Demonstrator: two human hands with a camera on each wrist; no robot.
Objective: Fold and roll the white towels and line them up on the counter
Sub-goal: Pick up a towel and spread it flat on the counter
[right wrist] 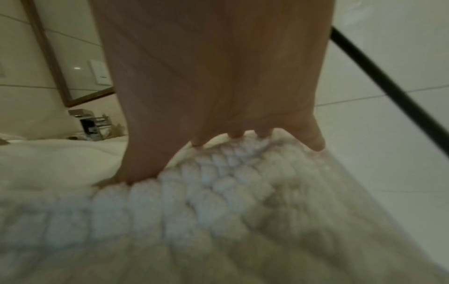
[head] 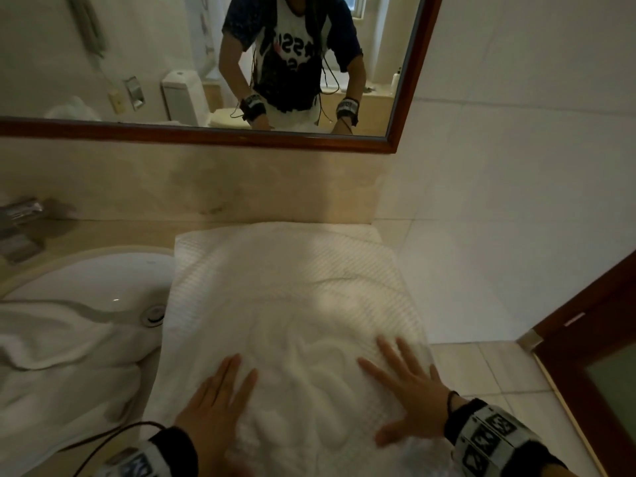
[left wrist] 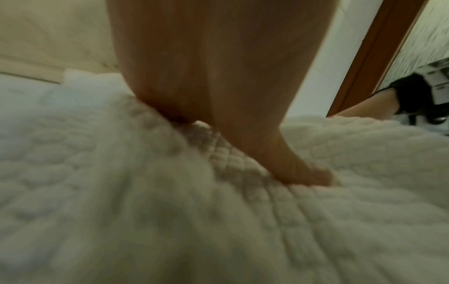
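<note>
A white waffle-textured towel (head: 292,297) lies folded flat on the beige counter (head: 113,235), running from the back wall toward me. My left hand (head: 220,401) rests flat on its near left part, fingers straight. My right hand (head: 406,383) presses flat on the near right part with fingers spread. In the left wrist view my left hand (left wrist: 218,76) lies palm down on the towel (left wrist: 121,192). The right wrist view shows my right hand (right wrist: 213,76) flat on the towel (right wrist: 218,201). A second white towel (head: 58,366) lies crumpled over the sink's near left side.
A white sink basin (head: 103,280) with a drain (head: 153,315) sits left of the flat towel. A chrome tap (head: 20,218) stands at the far left. A wood-framed mirror (head: 406,98) hangs above. A brown door frame (head: 585,339) stands at the right, past the counter's end.
</note>
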